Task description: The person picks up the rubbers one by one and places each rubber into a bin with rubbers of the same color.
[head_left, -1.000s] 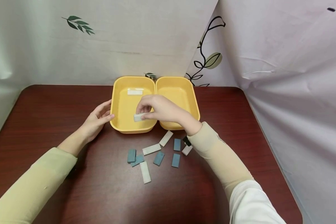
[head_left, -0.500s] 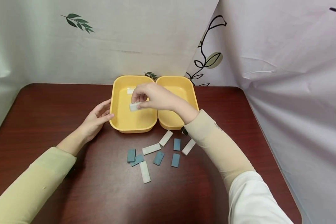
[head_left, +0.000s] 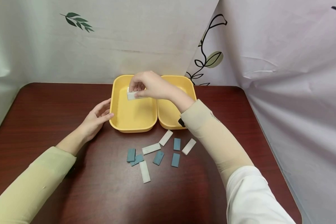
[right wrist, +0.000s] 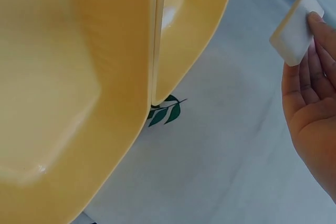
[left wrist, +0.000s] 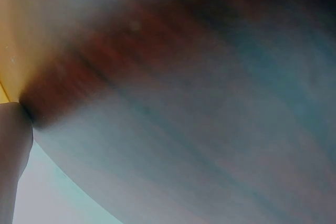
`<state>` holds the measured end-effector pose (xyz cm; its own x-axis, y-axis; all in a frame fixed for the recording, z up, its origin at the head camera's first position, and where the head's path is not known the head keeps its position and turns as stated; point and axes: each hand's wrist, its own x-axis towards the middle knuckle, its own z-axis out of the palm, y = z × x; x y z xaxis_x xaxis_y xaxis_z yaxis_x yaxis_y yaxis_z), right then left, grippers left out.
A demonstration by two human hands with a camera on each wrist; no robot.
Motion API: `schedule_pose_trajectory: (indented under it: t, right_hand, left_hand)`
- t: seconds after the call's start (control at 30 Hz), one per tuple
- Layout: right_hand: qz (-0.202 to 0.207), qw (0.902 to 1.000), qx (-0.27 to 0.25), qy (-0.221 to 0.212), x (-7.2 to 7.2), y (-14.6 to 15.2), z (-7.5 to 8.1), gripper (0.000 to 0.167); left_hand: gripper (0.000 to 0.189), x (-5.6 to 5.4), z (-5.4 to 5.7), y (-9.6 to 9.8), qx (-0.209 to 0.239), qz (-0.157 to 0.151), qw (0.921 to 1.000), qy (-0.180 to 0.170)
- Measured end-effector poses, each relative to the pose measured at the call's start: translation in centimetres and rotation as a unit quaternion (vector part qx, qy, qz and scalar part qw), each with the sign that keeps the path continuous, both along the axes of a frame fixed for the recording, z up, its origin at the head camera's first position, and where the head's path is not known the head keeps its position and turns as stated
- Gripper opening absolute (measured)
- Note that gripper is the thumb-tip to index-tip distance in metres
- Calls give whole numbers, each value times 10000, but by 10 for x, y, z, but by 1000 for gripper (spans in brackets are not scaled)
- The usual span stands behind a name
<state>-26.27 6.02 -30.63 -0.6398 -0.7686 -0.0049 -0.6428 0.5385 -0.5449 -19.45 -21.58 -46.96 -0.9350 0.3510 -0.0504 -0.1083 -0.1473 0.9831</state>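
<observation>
Your right hand [head_left: 149,85] has a white block [head_left: 132,96] pinched between thumb and fingertips, held by one end so that the other end juts out past the thumb. Below that hand is the yellow tray [head_left: 133,119] it seems to be serving, and the block sits over the far part of that tray, apart from its walls; how high it hangs above the floor you can't really tell from the head view. Under your right wrist lies a second tray [head_left: 172,109], side by side with the first. Your left hand [head_left: 93,121] is loosely spread, not clenched, its fingers along the tray's outer side and the thumb at the rim — steadying it, by the look of things. The step in hand appears to be putting a white block into the tray on your left-hand side. The next move likely calls for lowering the block until it lies flat on the tray floor, then easing the thumb and fingers apart, while your left hand holds the tray from sliding. Nearer to you than both hands, on the table [head_left: 100,189], four white blocks [head_left: 151,148] lie scattered among five blue blocks [head_left: 175,160], one blue overlapping another. Whatever lies directly behind your right fingers is hidden — so check that spot before you let go.
</observation>
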Motion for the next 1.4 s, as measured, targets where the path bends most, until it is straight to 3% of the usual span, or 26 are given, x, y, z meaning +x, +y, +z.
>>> schedule_pose_trajectory:
  t: [0.53,0.87,1.4]
  right_hand:
    - [-409,9991,-54,-127,-37,-12,-14,16]
    - [-785,9967,83,-200,-55,-16,-35,14]
    - [-690,9963,407,-319,-63,-14,-68,14]
  left_hand:
    - [69,0,2,0,-4,-15,10000,-54]
    - [68,1,1,-1,-60,-34,9999,-92]
    - [68,2,0,-2,-61,-29,10000,-71]
